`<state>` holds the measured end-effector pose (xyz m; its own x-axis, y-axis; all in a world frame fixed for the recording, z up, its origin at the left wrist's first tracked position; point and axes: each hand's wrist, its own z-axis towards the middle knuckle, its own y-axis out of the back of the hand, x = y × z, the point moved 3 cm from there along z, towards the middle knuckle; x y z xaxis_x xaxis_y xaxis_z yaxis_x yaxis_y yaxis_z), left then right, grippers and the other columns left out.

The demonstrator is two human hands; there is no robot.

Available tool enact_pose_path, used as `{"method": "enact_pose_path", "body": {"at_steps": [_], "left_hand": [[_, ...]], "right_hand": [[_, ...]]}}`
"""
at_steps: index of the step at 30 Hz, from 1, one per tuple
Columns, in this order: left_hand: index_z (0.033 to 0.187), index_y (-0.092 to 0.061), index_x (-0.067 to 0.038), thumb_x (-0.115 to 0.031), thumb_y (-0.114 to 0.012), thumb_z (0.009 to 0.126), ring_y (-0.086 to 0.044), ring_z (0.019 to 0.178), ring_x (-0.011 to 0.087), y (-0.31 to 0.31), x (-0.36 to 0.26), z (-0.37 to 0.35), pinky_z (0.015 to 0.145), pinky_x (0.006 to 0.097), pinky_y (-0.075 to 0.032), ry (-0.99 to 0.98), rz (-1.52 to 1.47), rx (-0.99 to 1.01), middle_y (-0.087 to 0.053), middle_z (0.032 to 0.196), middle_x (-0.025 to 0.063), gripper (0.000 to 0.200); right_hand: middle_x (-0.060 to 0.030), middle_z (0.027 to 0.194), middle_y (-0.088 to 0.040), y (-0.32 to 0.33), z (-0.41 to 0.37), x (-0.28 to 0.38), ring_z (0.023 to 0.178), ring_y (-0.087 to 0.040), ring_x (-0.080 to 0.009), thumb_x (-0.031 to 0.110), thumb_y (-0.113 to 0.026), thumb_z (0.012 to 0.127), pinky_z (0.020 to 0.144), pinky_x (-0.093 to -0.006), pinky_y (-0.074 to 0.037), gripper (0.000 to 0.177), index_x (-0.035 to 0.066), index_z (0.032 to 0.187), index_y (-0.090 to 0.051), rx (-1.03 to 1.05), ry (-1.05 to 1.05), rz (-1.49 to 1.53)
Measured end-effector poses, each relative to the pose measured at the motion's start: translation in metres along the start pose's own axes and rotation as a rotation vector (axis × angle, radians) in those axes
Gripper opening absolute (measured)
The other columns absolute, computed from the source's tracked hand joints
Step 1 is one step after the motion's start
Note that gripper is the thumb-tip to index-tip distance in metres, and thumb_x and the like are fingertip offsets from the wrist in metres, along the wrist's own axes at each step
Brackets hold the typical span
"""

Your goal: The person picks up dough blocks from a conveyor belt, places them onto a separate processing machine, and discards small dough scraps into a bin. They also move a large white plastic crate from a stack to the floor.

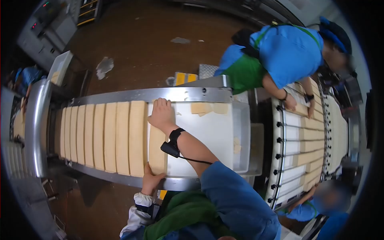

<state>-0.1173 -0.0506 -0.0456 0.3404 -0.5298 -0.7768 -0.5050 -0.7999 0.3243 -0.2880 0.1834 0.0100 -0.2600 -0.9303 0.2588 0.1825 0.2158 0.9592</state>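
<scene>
Several long pale-yellow rows of stacked flat pieces [110, 138] lie side by side across a white belt [192, 144]. At the right end of them, one row [157, 144] lies between my two hands, with a narrow gap to its left. My right hand [161, 115] is wrapped over the far end of this row. At the near end my left hand [151, 179] grips it, thumb and fingers against its sides. A few loose flat pieces [201, 108] lie on the belt near its far edge.
Metal rails [184, 94] border the belt. A clear bin [241, 136] at its right end holds broken pieces. A co-worker in blue [288, 50] reaches over a second, slotted conveyor [289, 148]. Another person [306, 211] stands at lower right, another [30, 75] at far left.
</scene>
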Motion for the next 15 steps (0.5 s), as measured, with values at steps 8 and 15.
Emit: {"method": "enact_pose_path", "body": {"at_steps": [8, 15], "left_hand": [[0.135, -0.039, -0.011, -0.026, -0.085, 0.055, -0.064, 0.092, 0.0439, -0.034, -0.081, -0.016, 0.079, 0.0486, -0.053, -0.31, 0.533, 0.125, -0.066, 0.098, 0.0237, 0.093], [0.124, -0.045, -0.01, -0.024, -0.084, 0.053, -0.063, 0.095, 0.0433, -0.051, -0.094, -0.01, 0.081, 0.0492, -0.052, -0.267, 0.726, 0.115, -0.066, 0.102, 0.0216, 0.083]], "right_hand": [[-0.0207, 0.101, -0.055, 0.101, -0.136, -0.16, 0.099, -0.051, -0.0345, 0.048, -0.069, 0.069, 0.088, -0.0453, -0.041, 0.07, -0.009, 0.107, -0.054, 0.161, -0.484, 0.067], [-0.0194, 0.097, -0.054, 0.083, -0.232, -0.174, 0.095, -0.052, -0.0358, 0.021, -0.063, 0.078, 0.079, -0.0445, -0.043, 0.045, 0.018, 0.123, -0.058, -0.01, -0.314, 0.087]]}}
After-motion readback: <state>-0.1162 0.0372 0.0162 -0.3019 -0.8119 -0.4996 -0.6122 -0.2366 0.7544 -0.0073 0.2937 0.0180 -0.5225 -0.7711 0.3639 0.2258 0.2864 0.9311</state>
